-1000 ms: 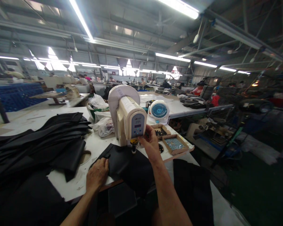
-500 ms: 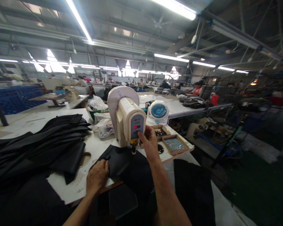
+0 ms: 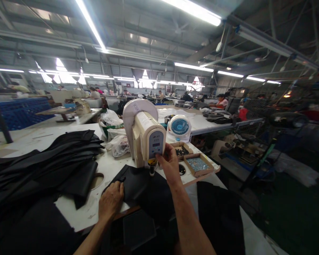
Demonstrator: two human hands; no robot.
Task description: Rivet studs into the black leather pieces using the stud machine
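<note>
A cream machine [image 3: 148,131] stands on the white table, its front panel [image 3: 156,144] facing me with an unlit display. My right hand [image 3: 170,163] is at the panel's lower right, thumb on the buttons and fingers curled by the casing's side. Under the machine head lies a black sheet [image 3: 140,184], its far part below the tool tip. My left hand [image 3: 111,199] rests on the sheet's left edge, fingers bent together beside a small black piece [image 3: 121,179]; whether it pinches the sheet is hard to tell.
Black panels [image 3: 42,166] are piled at left. Right of the machine are a small fan [image 3: 179,126], a box of dark parts [image 3: 183,151] and a box of silvery parts [image 3: 198,164]. Plastic bags [image 3: 118,143] lie behind. A person [image 3: 221,102] sits farther off.
The red digits on the panel display have gone dark. My right thumb has shifted slightly lower on the panel. My left hand stays at the sheet's edge.
</note>
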